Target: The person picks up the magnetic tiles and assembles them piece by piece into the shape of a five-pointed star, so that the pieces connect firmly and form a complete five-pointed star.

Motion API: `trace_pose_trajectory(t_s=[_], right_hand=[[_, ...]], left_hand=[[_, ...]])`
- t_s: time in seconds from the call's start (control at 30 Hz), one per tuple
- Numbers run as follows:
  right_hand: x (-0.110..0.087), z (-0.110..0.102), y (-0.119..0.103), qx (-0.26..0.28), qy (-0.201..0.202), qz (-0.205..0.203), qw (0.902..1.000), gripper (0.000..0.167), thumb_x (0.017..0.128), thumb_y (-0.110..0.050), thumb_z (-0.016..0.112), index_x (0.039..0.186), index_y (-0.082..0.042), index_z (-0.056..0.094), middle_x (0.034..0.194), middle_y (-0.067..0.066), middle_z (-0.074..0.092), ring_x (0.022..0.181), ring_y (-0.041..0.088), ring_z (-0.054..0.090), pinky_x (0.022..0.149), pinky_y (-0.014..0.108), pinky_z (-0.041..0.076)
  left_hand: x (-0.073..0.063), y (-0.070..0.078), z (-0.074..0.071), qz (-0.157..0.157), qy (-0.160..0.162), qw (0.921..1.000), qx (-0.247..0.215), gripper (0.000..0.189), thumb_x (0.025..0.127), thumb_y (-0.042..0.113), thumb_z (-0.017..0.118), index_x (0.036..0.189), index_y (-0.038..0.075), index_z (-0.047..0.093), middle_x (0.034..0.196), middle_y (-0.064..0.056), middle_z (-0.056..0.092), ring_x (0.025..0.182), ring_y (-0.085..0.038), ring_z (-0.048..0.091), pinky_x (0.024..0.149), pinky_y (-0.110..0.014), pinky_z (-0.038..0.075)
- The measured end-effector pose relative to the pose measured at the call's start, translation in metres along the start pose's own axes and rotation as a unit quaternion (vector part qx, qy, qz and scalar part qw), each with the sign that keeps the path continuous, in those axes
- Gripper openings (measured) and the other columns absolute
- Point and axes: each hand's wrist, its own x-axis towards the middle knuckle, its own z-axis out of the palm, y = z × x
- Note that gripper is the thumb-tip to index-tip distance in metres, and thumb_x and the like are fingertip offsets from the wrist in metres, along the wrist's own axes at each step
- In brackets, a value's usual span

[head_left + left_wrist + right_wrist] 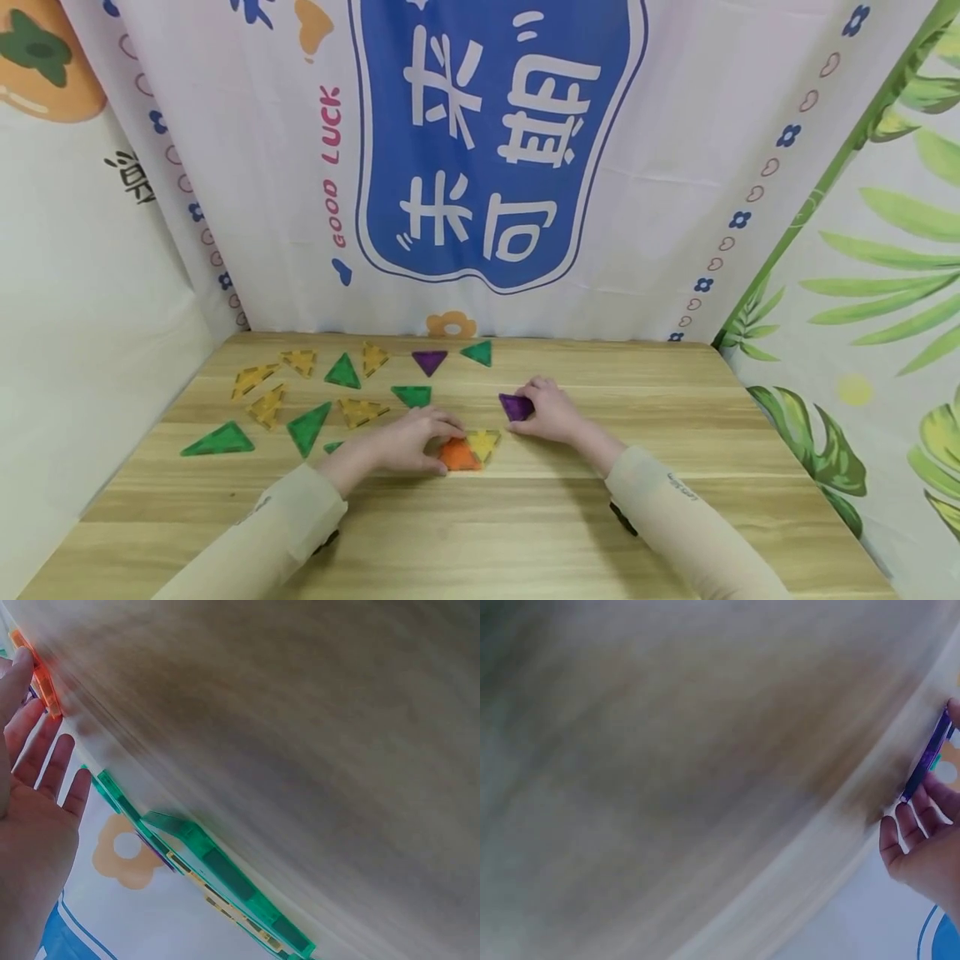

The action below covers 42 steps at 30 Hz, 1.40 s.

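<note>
My left hand (411,439) is at an orange triangular magnetic tile (459,456), its thumb and index finger at the tile's edges. Side by side with the orange tile lies a yellow triangular tile (483,444). To the right, my right hand (551,412) pinches a purple triangular tile (514,407) between thumb and fingers. In the right wrist view that purple tile (928,756) appears edge-on. The orange tile (45,679) shows at the fingertips in the left wrist view. A green tile (332,447) is partly hidden behind the left forearm.
Several green tiles, such as one long triangle (221,442), and several yellow tiles (362,412) lie spread over the table's left half. Another purple tile (430,361) rests near the back edge. A printed cloth (660,208) hangs behind the wooden table (480,542).
</note>
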Motion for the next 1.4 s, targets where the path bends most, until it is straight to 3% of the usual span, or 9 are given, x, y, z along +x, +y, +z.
trace_pose_trajectory(t_s=[0.2, 0.53, 0.7, 0.93, 1.17, 1.4], right_hand=[[-0.005, -0.014, 0.008, 0.049, -0.041, -0.034, 0.9974, 0.06, 0.073, -0.035, 0.08, 0.122, -0.005, 0.061, 0.116, 0.009, 0.055, 0.106, 0.024, 0.048, 0.089, 0.039, 0.046], [-0.021, -0.03, 0.013, 0.032, -0.088, -0.122, 0.988, 0.06, 0.072, -0.036, 0.08, 0.124, -0.015, 0.059, 0.125, 0.005, 0.054, 0.116, 0.021, 0.045, 0.097, 0.04, 0.044], [-0.031, -0.03, 0.012, 0.032, -0.104, -0.153, 0.9822, 0.061, 0.071, -0.039, 0.08, 0.125, -0.019, 0.059, 0.131, 0.007, 0.052, 0.122, 0.025, 0.045, 0.101, 0.045, 0.04], [-0.036, -0.022, 0.006, 0.02, -0.133, -0.209, 0.9687, 0.058, 0.072, -0.032, 0.079, 0.125, -0.02, 0.06, 0.129, 0.0, 0.053, 0.118, 0.016, 0.048, 0.101, 0.036, 0.042], [-0.033, -0.02, -0.005, 0.044, -0.163, -0.228, 0.9589, 0.052, 0.076, -0.029, 0.078, 0.125, -0.021, 0.061, 0.132, -0.002, 0.052, 0.122, 0.017, 0.046, 0.103, 0.038, 0.04], [-0.03, -0.018, -0.004, 0.055, -0.183, -0.219, 0.9568, 0.05, 0.079, -0.027, 0.076, 0.126, -0.021, 0.06, 0.133, -0.001, 0.05, 0.124, 0.017, 0.045, 0.104, 0.037, 0.039]], left_hand=[[0.002, -0.001, -0.006, 0.014, -0.002, 0.9999, 0.006, 0.056, 0.082, 0.038, 0.072, 0.13, 0.012, 0.058, 0.137, -0.005, 0.051, 0.13, -0.027, 0.041, 0.107, -0.053, 0.031], [0.002, -0.002, -0.012, 0.001, -0.018, 0.9998, 0.001, 0.055, 0.082, 0.036, 0.072, 0.131, 0.014, 0.058, 0.138, -0.003, 0.051, 0.131, -0.027, 0.04, 0.109, -0.054, 0.028], [0.001, -0.002, -0.01, -0.011, -0.023, 0.9997, -0.001, 0.055, 0.082, 0.038, 0.071, 0.131, 0.017, 0.058, 0.139, -0.001, 0.05, 0.133, -0.025, 0.039, 0.11, -0.053, 0.026], [0.0, -0.002, -0.008, -0.016, -0.026, 0.9995, 0.0, 0.055, 0.082, 0.039, 0.071, 0.131, 0.017, 0.057, 0.139, 0.001, 0.049, 0.133, -0.023, 0.038, 0.111, -0.051, 0.026], [0.0, -0.002, -0.007, -0.017, -0.025, 0.9995, 0.002, 0.055, 0.082, 0.038, 0.071, 0.131, 0.017, 0.057, 0.139, -0.001, 0.049, 0.134, -0.025, 0.038, 0.112, -0.053, 0.022], [-0.001, -0.002, -0.007, -0.02, -0.024, 0.9995, 0.005, 0.055, 0.082, 0.038, 0.071, 0.131, 0.017, 0.057, 0.139, 0.0, 0.049, 0.133, -0.023, 0.039, 0.111, -0.052, 0.025]])
